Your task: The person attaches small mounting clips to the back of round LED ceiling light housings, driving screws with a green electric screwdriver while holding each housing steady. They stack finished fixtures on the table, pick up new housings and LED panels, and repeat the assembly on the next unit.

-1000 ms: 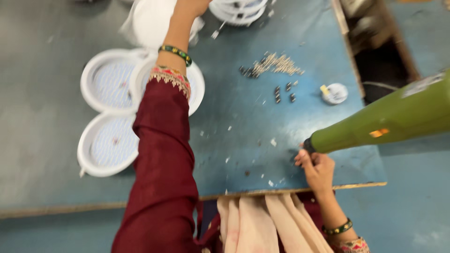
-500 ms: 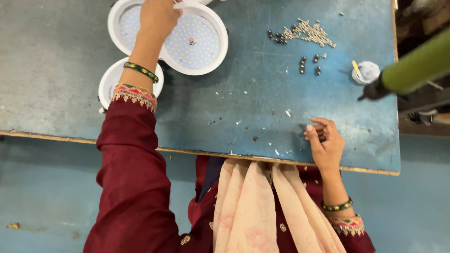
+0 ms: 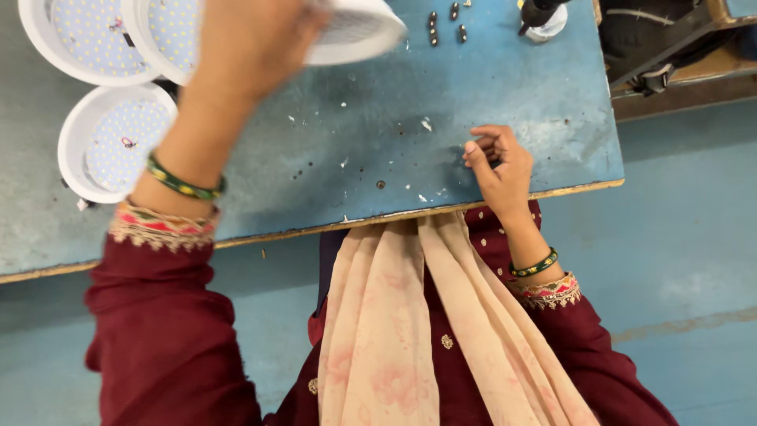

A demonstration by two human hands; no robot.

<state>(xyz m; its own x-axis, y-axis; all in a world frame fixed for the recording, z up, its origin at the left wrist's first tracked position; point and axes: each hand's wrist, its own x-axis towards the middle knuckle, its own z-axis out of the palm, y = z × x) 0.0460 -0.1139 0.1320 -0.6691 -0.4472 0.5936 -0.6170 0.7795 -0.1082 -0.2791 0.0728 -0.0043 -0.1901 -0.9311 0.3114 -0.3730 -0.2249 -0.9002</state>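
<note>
Here, the left hand (image 3: 248, 43) is raised and blurred, its fingers closed on the rim of a round white lamp housing (image 3: 351, 31), which it holds lifted above the far part of the table; a green bangle (image 3: 185, 183) circles the wrist above a maroon sleeve with an embroidered cuff. The right hand (image 3: 497, 162) rests near the front edge of the table, its fingers (image 3: 477, 150) curled loosely inward with the tips drawn together; whether they pinch a small part cannot be told. A green bangle sits on this wrist too.

Containers: the held housing is a shallow dish, its inside mostly hidden by the hand. A second white housing (image 3: 67, 39) lies at the far left corner, holding a pale disc dotted with small yellow points. A third white housing (image 3: 106, 142) lies just in front of it, with the same dotted disc and one small dark piece at its middle. A small round white cap (image 3: 548, 24) stands at the far right, a dark tool tip resting in it.

Surface: a worn blue table (image 3: 378, 118) with a pale wooden edge, scattered with white flecks and dark specks; a few small dark screws (image 3: 441, 24) lie near the far edge.

Room: a blue-painted floor (image 3: 686, 237) surrounds the table. A peach scarf (image 3: 394, 315) hangs down the person's front.
</note>
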